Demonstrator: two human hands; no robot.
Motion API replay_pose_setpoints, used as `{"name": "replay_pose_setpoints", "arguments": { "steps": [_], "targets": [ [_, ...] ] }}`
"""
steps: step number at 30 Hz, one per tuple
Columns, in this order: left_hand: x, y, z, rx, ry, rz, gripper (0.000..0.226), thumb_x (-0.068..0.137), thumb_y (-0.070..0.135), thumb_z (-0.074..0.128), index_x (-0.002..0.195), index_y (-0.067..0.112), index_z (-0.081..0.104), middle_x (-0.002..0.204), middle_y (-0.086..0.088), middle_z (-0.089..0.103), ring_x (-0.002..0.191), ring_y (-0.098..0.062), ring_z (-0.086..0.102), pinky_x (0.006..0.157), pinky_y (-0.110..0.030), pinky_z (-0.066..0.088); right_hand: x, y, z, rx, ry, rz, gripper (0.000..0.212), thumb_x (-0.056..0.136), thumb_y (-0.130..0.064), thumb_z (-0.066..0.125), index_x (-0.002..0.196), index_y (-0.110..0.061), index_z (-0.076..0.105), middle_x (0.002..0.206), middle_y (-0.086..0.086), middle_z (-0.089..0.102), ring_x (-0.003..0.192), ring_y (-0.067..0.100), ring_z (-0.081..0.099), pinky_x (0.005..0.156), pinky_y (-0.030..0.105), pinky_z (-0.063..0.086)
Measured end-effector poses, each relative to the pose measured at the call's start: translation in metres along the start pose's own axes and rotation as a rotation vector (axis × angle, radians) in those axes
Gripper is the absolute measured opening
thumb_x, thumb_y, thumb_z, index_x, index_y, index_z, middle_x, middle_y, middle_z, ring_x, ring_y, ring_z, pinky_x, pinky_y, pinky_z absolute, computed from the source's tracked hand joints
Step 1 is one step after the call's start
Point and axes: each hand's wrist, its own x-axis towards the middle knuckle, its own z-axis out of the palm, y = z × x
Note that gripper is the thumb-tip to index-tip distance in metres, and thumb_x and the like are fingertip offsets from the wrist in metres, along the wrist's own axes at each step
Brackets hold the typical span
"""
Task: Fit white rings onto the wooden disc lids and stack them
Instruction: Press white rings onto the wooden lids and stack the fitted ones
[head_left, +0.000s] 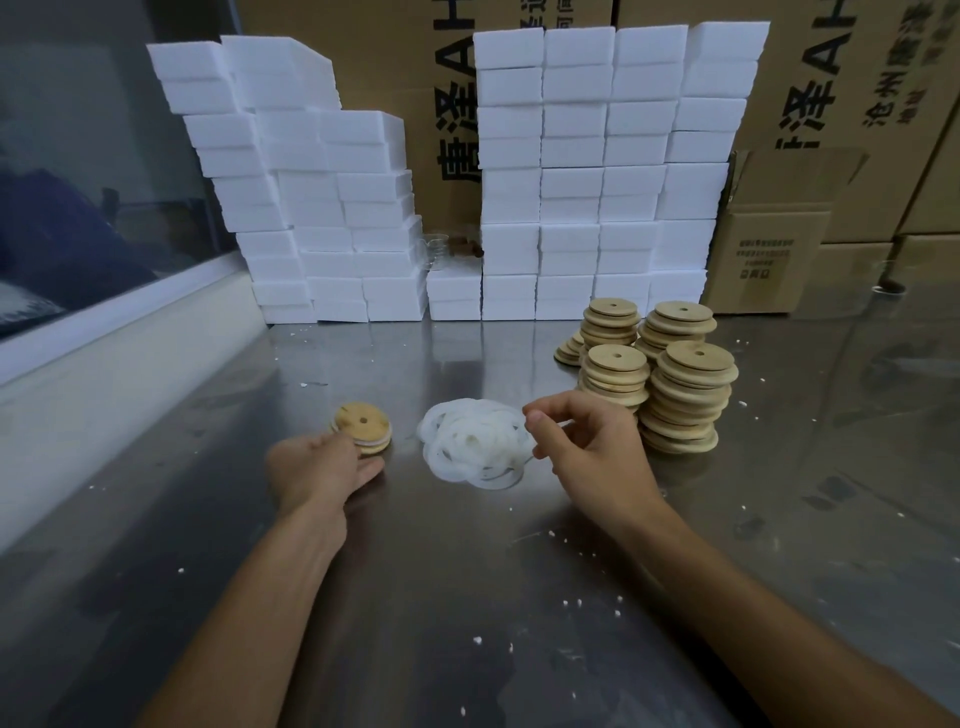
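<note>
From the head view, the person appears to be between two lids: a small finished stack (363, 429) of wooden discs with a white band showing between them sits on the steel desk (467, 597), and the left hand (317, 470) rests against its near side, fingers curled loosely at its edge, though whether it truly grips the stack or only steadies it cannot be told. The right hand (587, 447) hovers just right of the heap of white rings (475, 441), thumb and forefinger drawn together as if pinching; a ring may be between them, but the fingers hide it, so that cannot be told either. The bare lids (685, 395) stand in several leaning piles just beyond and to the right of that hand, well apart from the finished stack. Judging by this layout, the task is early: only a couple of lids are done and many remain. The next move likely calls for taking one lid from the piles, picking a single ring free of the tangled heap, and seating it evenly around the lid's rim. Every disc lies flat, its centre hole facing up, so the axis of each stack runs vertically; the rings lie flat too, overlapping at odd angles.
</note>
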Motion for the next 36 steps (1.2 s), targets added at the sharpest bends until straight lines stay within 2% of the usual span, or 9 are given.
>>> {"name": "replay_pose_setpoints", "arguments": {
  "steps": [6, 11, 17, 20, 22, 25, 28, 31, 36],
  "targets": [
    [0.003, -0.004, -0.005, 0.399, 0.04, 0.21, 0.018, 0.084, 0.003, 0.052, 0.072, 0.009, 0.065, 0.052, -0.006, 0.067, 0.053, -0.022, 0.069, 0.059, -0.029, 0.059, -0.002, -0.002, 0.0, -0.058, -0.015, -0.027, 0.014, 0.092, -0.016, 0.066, 0.086, -0.027, 0.072, 0.087, -0.012, 0.073, 0.076, 0.015, 0.069, 0.069, 0.038, 0.058],
    [0.0, -0.013, -0.005, 0.836, -0.069, 0.61, 0.027, 0.087, 0.016, 0.053, 0.068, 0.004, 0.067, 0.073, -0.015, 0.067, 0.08, -0.036, 0.063, 0.071, -0.036, 0.05, -0.003, -0.003, -0.003, -0.15, -0.03, -0.125, 0.009, 0.092, -0.015, 0.066, 0.091, -0.019, 0.074, 0.082, -0.013, 0.072, 0.074, 0.007, 0.066, 0.061, 0.024, 0.054],
    [0.007, -0.018, -0.001, 1.237, -0.156, 0.666, 0.024, 0.094, 0.04, 0.047, 0.102, 0.026, 0.065, 0.121, 0.002, 0.062, 0.117, -0.025, 0.043, 0.088, -0.04, 0.029, 0.0, -0.001, -0.009, -0.211, 0.047, -0.255, 0.008, 0.091, -0.011, 0.067, 0.089, -0.016, 0.073, 0.074, -0.018, 0.068, 0.07, -0.001, 0.063, 0.057, 0.008, 0.044],
    [0.008, -0.02, -0.001, 1.237, -0.163, 0.654, 0.035, 0.095, 0.042, 0.047, 0.124, 0.027, 0.059, 0.132, 0.001, 0.058, 0.125, -0.024, 0.04, 0.099, -0.043, 0.029, 0.002, -0.003, -0.014, -0.349, 0.166, -0.366, 0.007, 0.09, -0.009, 0.068, 0.092, -0.014, 0.072, 0.078, -0.013, 0.067, 0.074, 0.003, 0.063, 0.066, 0.014, 0.049],
    [0.007, -0.019, -0.002, 1.201, -0.153, 0.671, 0.029, 0.094, 0.041, 0.051, 0.118, 0.027, 0.062, 0.126, 0.0, 0.06, 0.122, -0.024, 0.043, 0.098, -0.043, 0.031, 0.007, -0.003, -0.02, -0.527, 0.293, -0.464, 0.01, 0.088, -0.011, 0.067, 0.098, -0.012, 0.07, 0.091, -0.002, 0.069, 0.087, 0.015, 0.063, 0.081, 0.03, 0.047],
    [0.003, -0.018, -0.003, 1.192, -0.147, 0.685, 0.02, 0.093, 0.039, 0.054, 0.107, 0.028, 0.065, 0.118, 0.002, 0.061, 0.117, -0.023, 0.045, 0.096, -0.042, 0.032, 0.017, -0.001, -0.033, -0.851, 0.358, -0.418, 0.035, 0.087, -0.025, 0.062, 0.122, -0.017, 0.064, 0.122, 0.001, 0.065, 0.119, 0.025, 0.054, 0.101, 0.041, 0.028],
    [-0.001, -0.018, -0.003, 1.193, -0.149, 0.699, 0.016, 0.093, 0.037, 0.055, 0.103, 0.029, 0.065, 0.114, 0.002, 0.061, 0.114, -0.023, 0.046, 0.093, -0.041, 0.034, 0.023, 0.004, -0.041, -1.055, 0.208, -0.232, 0.053, 0.092, -0.039, 0.058, 0.141, -0.021, 0.05, 0.146, 0.0, 0.052, 0.145, 0.023, 0.033, 0.118, 0.053, 0.005],
    [-0.005, -0.018, -0.002, 1.166, -0.153, 0.735, 0.013, 0.093, 0.034, 0.056, 0.099, 0.028, 0.065, 0.109, 0.002, 0.062, 0.109, -0.021, 0.048, 0.089, -0.038, 0.034, 0.026, 0.008, -0.042, -1.122, 0.184, -0.187, 0.04, 0.093, -0.042, 0.055, 0.128, -0.023, 0.058, 0.135, -0.003, 0.059, 0.143, 0.023, 0.035, 0.117, 0.054, -0.006],
    [-0.018, -0.021, 0.005, 0.949, -0.343, 0.909, 0.019, 0.09, 0.031, 0.063, 0.106, 0.021, 0.068, 0.11, 0.002, 0.062, 0.103, -0.017, 0.053, 0.094, -0.042, 0.045, 0.027, 0.007, -0.039, -1.083, 0.27, -0.294, 0.016, 0.089, -0.026, 0.066, 0.104, -0.022, 0.07, 0.107, -0.004, 0.068, 0.122, 0.022, 0.055, 0.117, 0.05, 0.001]
  ]
}}
